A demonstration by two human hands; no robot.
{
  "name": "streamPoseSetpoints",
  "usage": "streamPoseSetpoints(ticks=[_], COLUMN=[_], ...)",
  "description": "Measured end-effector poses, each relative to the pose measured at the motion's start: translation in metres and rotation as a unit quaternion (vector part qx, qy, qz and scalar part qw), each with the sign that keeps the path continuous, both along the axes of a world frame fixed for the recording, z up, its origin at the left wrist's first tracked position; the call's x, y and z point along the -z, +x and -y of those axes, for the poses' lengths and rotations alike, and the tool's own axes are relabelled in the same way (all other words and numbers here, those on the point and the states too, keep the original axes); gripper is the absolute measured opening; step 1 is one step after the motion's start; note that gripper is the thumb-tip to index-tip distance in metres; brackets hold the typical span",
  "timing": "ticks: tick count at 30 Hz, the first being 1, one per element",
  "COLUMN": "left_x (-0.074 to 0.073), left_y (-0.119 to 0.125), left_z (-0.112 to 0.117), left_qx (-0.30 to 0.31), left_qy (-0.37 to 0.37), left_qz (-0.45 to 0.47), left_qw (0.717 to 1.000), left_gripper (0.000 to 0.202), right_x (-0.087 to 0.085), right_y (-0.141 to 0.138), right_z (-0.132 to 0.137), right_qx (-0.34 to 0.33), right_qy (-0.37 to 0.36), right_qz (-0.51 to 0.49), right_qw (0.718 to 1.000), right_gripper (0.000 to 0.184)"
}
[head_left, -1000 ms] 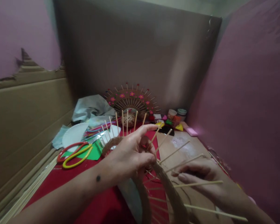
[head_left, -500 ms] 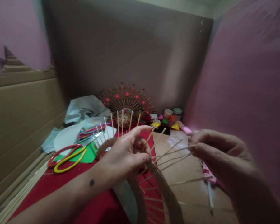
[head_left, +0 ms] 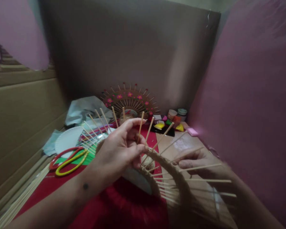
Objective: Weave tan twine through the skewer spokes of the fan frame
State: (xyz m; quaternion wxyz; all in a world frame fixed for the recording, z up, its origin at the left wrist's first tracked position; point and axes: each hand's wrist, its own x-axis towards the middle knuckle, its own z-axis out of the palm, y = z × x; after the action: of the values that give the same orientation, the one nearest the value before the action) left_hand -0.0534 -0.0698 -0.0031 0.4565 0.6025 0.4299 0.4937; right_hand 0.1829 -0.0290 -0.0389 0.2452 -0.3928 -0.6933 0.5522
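My left hand [head_left: 124,143] grips the upper edge of a half-round fan frame, its thumb and fingers pinched on the brown woven twine band [head_left: 166,165]. Thin wooden sticks [head_left: 163,136] radiate through this band from a smaller inner arc [head_left: 145,175]. My right hand [head_left: 200,163] is closed at the band's right side, partly behind the sticks. Its fingertips seem pinched on twine, though the strand is hard to see there. A ball of twine [head_left: 148,163] shows through the gap between the two arcs.
A finished fan with pink flowers [head_left: 130,94] stands against the back panel. Red-and-yellow scissors [head_left: 70,161], a white paper plate [head_left: 68,140] and loose sticks [head_left: 26,197] lie left. Clay packs [head_left: 180,127] and small tubs [head_left: 181,114] sit at the back right.
My right hand has moved left and down, from holding the twine strand out to the side to behind the sticks. The fan frame has turned and tilted; my left hand shifted slightly left.
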Motion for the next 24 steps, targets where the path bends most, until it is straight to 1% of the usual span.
streamPoseSetpoints(ticks=[2, 5, 7, 9, 11, 14, 16, 18, 22, 24], left_x=[0.0, 0.001, 0.002, 0.003, 0.004, 0.004, 0.005, 0.006, 0.008, 0.006], left_y=[-0.001, -0.004, -0.006, -0.008, -0.011, -0.013, -0.014, -0.016, -0.019, -0.021], left_z=[0.0, -0.003, -0.006, -0.01, -0.013, -0.016, -0.016, -0.016, -0.015, -0.01], left_qx=[-0.019, -0.041, -0.049, -0.055, -0.057, -0.061, -0.06, -0.059, -0.058, -0.076], left_qy=[0.018, 0.021, 0.022, 0.028, 0.036, 0.044, 0.047, 0.054, 0.075, 0.106], left_qz=[-0.015, -0.042, -0.056, -0.064, -0.072, -0.082, -0.092, -0.107, -0.159, -0.206], left_qw=[1.0, 0.998, 0.997, 0.996, 0.995, 0.994, 0.993, 0.991, 0.983, 0.97], left_gripper=[0.048, 0.047, 0.047, 0.046, 0.045, 0.045, 0.044, 0.044, 0.044, 0.044], right_x=[0.001, 0.001, 0.003, 0.006, 0.01, 0.014, 0.014, 0.012, 0.008, 0.007], right_y=[-0.007, -0.018, -0.023, -0.026, -0.027, -0.027, -0.026, -0.027, -0.028, -0.028], right_z=[-0.005, -0.012, -0.015, -0.015, -0.014, -0.011, -0.011, -0.011, -0.009, -0.007], right_qx=[-0.007, -0.031, -0.045, -0.037, -0.031, -0.026, -0.029, -0.043, -0.059, -0.062], right_qy=[-0.024, -0.047, -0.061, -0.075, -0.081, -0.062, -0.056, -0.07, -0.09, -0.094], right_qz=[-0.003, -0.023, -0.031, -0.042, -0.06, -0.066, -0.059, -0.063, -0.084, -0.085], right_qw=[1.0, 0.998, 0.997, 0.996, 0.994, 0.996, 0.996, 0.995, 0.991, 0.99], right_gripper=[0.024, 0.021, 0.024, 0.027, 0.03, 0.034, 0.033, 0.032, 0.027, 0.028])
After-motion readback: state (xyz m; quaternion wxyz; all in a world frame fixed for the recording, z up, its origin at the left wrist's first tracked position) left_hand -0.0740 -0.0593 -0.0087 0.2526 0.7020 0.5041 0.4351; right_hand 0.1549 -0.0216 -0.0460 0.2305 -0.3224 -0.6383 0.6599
